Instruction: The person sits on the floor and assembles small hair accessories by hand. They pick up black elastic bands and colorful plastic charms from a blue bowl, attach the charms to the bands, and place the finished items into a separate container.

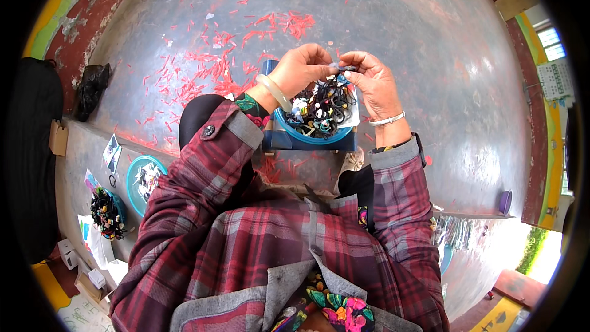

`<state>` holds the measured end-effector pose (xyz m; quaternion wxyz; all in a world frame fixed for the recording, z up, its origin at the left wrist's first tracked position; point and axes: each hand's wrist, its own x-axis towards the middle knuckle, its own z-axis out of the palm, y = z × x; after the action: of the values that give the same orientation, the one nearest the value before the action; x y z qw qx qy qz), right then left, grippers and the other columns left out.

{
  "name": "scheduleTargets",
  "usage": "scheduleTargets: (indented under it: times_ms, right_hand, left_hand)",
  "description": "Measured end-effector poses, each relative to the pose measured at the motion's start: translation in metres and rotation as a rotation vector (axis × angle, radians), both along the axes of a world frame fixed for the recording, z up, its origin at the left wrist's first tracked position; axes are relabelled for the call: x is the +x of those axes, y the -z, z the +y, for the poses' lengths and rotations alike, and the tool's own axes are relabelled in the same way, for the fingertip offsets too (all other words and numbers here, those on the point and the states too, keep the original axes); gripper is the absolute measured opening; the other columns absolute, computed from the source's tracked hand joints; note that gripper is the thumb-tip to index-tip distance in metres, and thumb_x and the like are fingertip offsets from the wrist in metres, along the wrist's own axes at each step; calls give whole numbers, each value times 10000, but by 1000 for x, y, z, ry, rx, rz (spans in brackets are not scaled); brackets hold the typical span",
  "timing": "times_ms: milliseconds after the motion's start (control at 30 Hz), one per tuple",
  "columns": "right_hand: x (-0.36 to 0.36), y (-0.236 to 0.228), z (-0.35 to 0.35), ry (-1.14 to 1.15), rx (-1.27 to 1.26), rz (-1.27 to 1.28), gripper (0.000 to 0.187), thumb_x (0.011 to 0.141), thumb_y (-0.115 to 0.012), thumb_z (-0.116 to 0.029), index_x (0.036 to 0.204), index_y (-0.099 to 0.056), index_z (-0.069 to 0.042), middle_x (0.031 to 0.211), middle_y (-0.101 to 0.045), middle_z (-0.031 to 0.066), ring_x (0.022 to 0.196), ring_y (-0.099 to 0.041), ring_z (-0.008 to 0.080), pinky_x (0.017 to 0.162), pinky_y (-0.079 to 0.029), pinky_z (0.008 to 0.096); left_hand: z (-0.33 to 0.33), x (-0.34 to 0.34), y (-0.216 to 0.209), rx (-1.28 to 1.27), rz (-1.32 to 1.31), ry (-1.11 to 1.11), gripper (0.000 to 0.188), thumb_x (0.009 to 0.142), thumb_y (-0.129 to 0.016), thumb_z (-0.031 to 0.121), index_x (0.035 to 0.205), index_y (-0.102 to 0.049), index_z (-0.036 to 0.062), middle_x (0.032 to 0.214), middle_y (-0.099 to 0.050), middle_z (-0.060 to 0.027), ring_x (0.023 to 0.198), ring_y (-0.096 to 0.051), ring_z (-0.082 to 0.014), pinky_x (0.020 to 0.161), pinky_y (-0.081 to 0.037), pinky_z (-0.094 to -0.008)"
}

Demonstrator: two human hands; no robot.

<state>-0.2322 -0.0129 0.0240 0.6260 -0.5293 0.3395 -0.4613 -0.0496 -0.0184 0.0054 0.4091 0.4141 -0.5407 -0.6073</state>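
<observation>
My left hand point(300, 71) and my right hand point(376, 86) meet above a blue basin point(313, 139), fingertips pinched close together. Between them is a small dark piece with a pale bit point(345, 68), gripped from both sides; it looks like a hair tie, but it is too small to be sure. Heaped in the basin are black elastic hair ties point(324, 109) with small coloured charms. Under the basin stands a dark blue stool or box point(279, 142), and a white sheet point(351, 115) shows at the basin's right side.
Red scraps point(209, 77) litter the grey floor ahead and to the left. At my left stand a turquoise basin point(136, 193) of pale pieces and a pile of black hair ties point(108, 214). A black plastic bag point(93, 89) lies far left, a purple container point(505, 202) far right.
</observation>
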Motion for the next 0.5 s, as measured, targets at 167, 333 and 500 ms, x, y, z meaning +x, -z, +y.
scheduleTargets:
  times_ms: [167, 333, 500]
  right_hand:
    - [0, 7, -2, -23, 31, -10, 253, 766, -547, 78, 1009, -577, 15, 942, -589, 65, 863, -561, 120, 786, -458, 240]
    - [9, 14, -2, -92, 35, -56, 254, 753, -554, 74, 999, -580, 19, 966, -595, 65, 897, -563, 128, 807, -455, 250]
    - [-8, 50, -29, 63, -79, 404, 269, 721, -614, -20, 990, -607, -36, 976, -612, 93, 915, -583, 200, 810, -456, 282]
  left_hand:
    - [-3, 6, 6, 50, 123, 25, 205, 804, -649, 125, 971, -562, 42, 747, -579, 1, 612, -519, -51, 506, -384, -168]
    - [2, 5, 3, 175, 372, -5, 175, 808, -636, 98, 955, -566, 33, 783, -579, -22, 638, -525, -61, 526, -400, -172]
    - [-8, 14, 12, 116, 190, -129, 153, 804, -631, 74, 935, -577, 17, 757, -571, -13, 633, -530, -69, 527, -406, -180]
